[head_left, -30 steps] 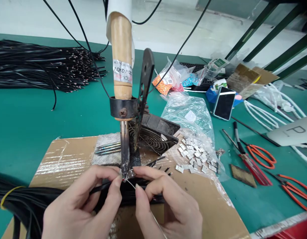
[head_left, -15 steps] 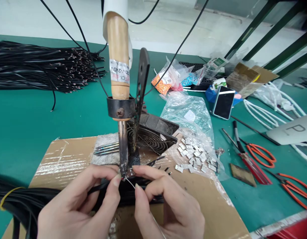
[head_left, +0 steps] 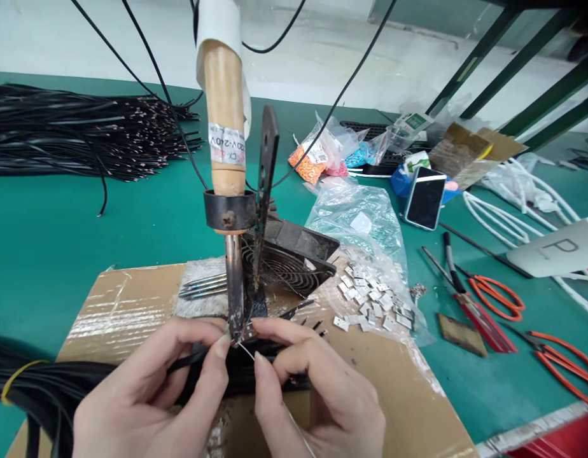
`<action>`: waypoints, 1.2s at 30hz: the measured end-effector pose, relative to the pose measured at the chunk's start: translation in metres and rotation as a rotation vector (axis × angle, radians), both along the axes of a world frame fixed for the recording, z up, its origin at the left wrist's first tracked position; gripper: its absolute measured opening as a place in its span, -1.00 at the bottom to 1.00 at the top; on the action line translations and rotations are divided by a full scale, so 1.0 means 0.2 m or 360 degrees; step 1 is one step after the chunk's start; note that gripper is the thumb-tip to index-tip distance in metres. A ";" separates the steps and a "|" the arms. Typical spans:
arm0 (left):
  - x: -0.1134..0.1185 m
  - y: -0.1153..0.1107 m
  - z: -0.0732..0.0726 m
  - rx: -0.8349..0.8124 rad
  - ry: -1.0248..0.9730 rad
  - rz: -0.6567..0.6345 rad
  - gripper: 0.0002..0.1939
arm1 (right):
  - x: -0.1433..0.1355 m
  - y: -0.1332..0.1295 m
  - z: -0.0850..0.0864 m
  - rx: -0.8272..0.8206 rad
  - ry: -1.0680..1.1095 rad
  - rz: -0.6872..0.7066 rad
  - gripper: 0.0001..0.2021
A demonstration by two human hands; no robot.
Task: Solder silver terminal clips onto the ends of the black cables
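A soldering iron (head_left: 224,108) with a wooden handle is clamped tip-down in a black metal stand (head_left: 268,149). My left hand (head_left: 155,388), thumb and forefinger pinched, holds the end of a black cable (head_left: 183,364) right at the iron's tip. My right hand (head_left: 322,388) pinches a thin silvery solder wire (head_left: 247,350), whose end reaches the same spot. Its forefinger lies by a small metal piece beside the tip. Fingers partly hide the joint, so I cannot tell exactly what touches there. More black cables lie beneath my hands on the cardboard (head_left: 126,302).
Behind the iron sits a dark fan (head_left: 294,254). Small metal tabs (head_left: 370,299) lie on a plastic bag to the right. Farther right are orange-handled pliers (head_left: 497,296) and a phone (head_left: 424,198). Black cable bundles (head_left: 60,130) occupy the left side.
The view has shifted slightly. Both hands stay at the iron's tip with the same holds; the right thumb and solder wire have moved a touch closer to it.
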State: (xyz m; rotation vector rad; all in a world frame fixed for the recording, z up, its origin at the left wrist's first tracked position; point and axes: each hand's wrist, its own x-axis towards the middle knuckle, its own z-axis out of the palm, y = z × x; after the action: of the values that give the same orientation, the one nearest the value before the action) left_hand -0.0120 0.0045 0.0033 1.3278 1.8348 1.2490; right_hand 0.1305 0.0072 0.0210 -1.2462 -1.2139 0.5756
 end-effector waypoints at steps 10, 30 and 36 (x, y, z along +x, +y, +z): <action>-0.01 0.00 -0.01 0.0038 0.0107 -0.0006 -0.92 | -0.01 -0.01 0.00 -0.0036 -0.0054 -0.0029 -0.77; -0.01 -0.02 -0.02 0.0066 0.0131 0.0021 -0.89 | -0.02 0.00 -0.01 0.0042 -0.0026 -0.0051 -0.77; 0.01 0.00 0.00 0.0072 0.0150 -0.0011 -0.93 | -0.02 0.00 -0.01 0.0052 -0.0029 -0.0050 -0.78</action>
State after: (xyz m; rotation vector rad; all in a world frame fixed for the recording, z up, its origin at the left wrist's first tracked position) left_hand -0.0103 0.0045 0.0037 1.4386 1.8741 1.2507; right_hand 0.1257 0.0065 0.0182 -1.2434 -1.2124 0.5205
